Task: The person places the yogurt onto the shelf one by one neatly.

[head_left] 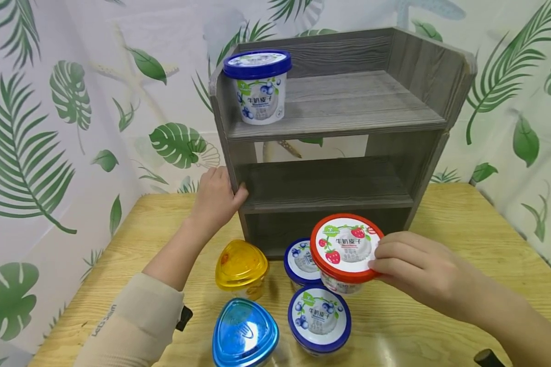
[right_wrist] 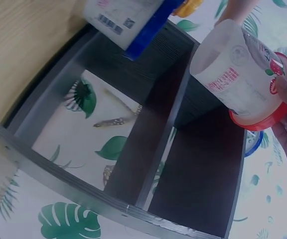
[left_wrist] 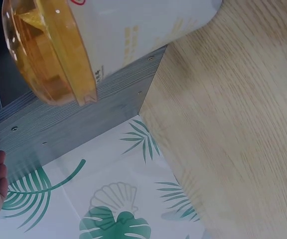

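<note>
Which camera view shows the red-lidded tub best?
The head view: the red-lidded tub shows its strawberry-printed lid almost whole, the right hand covering just one edge. The right wrist view shows its base and side; the left wrist view, none of it.

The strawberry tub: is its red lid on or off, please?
On. In the head view, the red lid covers the top of the strawberry tub; the right wrist view shows it fitted there too.
</note>
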`<state>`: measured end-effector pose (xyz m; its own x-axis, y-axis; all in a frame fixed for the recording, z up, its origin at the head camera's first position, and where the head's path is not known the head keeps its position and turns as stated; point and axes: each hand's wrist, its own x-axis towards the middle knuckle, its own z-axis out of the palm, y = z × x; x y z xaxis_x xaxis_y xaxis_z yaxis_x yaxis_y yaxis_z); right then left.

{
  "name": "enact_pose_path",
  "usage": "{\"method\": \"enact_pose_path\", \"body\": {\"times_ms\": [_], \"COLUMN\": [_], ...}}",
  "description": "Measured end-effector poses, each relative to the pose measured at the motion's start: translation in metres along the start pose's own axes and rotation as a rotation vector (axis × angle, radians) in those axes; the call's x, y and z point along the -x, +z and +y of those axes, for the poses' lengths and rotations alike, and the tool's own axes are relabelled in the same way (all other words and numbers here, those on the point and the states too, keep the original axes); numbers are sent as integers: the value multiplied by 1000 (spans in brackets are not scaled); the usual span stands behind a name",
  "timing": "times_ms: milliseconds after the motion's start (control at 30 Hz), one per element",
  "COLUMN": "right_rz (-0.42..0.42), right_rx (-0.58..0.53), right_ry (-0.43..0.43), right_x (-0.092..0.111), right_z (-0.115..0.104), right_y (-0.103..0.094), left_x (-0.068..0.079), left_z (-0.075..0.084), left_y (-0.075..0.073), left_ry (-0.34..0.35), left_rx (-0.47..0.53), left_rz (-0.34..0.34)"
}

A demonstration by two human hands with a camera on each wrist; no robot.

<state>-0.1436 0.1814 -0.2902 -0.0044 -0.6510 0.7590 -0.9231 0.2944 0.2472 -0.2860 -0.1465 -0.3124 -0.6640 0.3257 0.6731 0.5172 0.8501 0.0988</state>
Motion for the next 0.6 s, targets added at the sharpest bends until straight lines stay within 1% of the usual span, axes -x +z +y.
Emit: {"method": "enact_pose_path", "body": {"times_ms": [200, 600], "right_rz": [-2, 8], "right_rx": [0, -76], "right_ry": [23, 33], "right_x": [-4, -12], "right_z": [2, 11], "right_y": [-1, -3], "left_x": [0, 0], "left_z": [-1, -1], "left_y": [-1, 0], "left_ry": [0, -9], "left_rx": [-2, 1], "left_rz": [1, -17]}}
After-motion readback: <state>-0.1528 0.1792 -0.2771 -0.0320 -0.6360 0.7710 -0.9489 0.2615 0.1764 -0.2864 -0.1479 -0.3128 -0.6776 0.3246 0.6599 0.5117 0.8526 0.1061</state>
